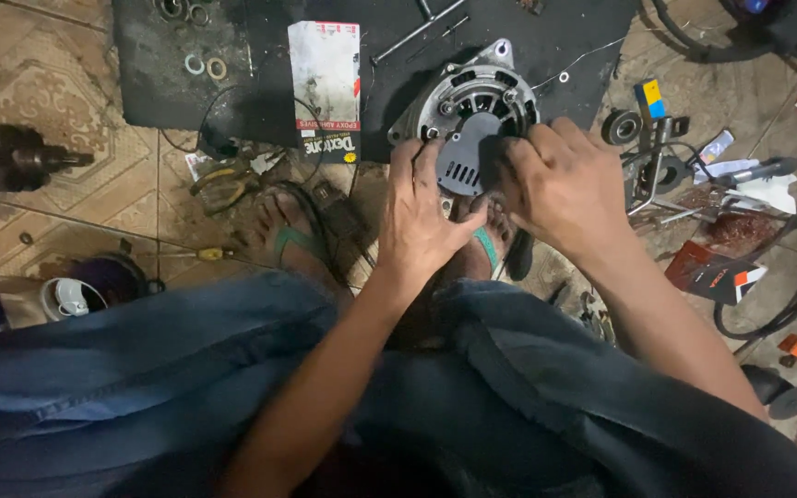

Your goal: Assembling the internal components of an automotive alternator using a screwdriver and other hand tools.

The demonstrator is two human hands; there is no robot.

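Observation:
A round silver alternator (483,97) lies on a black mat (260,74) on the tiled floor in front of my feet. A grey slotted plastic cover (466,159) rests against its near side. My left hand (424,214) grips the cover's left edge with fingers curled over it. My right hand (560,184) holds the cover's right edge, fingertips pressed at the alternator's rim. Both hands are greasy. My feet in green-strapped sandals sit just under the hands.
A white and red box (325,88) lies on the mat beside washers (205,66). A dark rotor (11,157) lies far left, pliers (223,184) and a screwdriver (200,253) near my left foot. Tools, small boxes and cables (786,277) crowd the right side.

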